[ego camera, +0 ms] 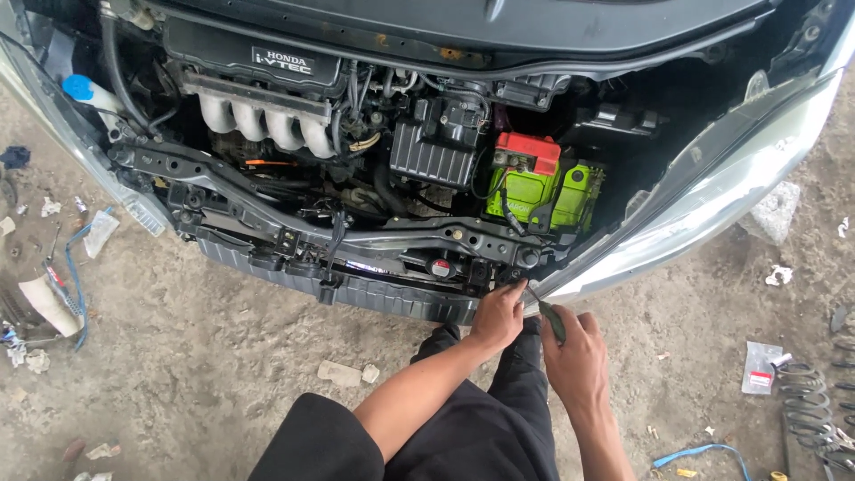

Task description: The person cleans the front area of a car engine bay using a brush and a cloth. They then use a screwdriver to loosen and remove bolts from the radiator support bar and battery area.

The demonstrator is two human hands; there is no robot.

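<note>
Head view. An open engine bay is seen from above, bumper removed. Its front edge is formed by a black crossmember (356, 239) running left to right, with a ribbed lower beam (374, 294) just beneath it. To the right the bay is bounded by a silver fender edge (712, 209) slanting down towards the hands. Open concrete floor (196, 356) lies below the beam on the left, littered only with paper scraps; on the far right the floor is taken up by a coil spring (806, 401) and a small packet (760, 367).

Within the bay, a silver intake manifold (267, 125) is set at upper left, a black ribbed box (434, 147) at centre, and a green battery (543, 191) with a red top cover to its right. A blue cap (78, 87) is seen at the far left edge.

The left hand (497, 316) is placed at the right end of the beam, fingers curled narrowly with tips touching the bodywork where beam and fender meet. The right hand (577, 356) is closed around a screwdriver (545, 312) with a dark green handle. The screwdriver's long axis runs diagonally, handle low and right in the palm, shaft pointing up and left; its tip lies just beside the left fingertips, at the corner below the fender edge. Both forearms extend from black-clad knees at the lower frame edge.
</note>
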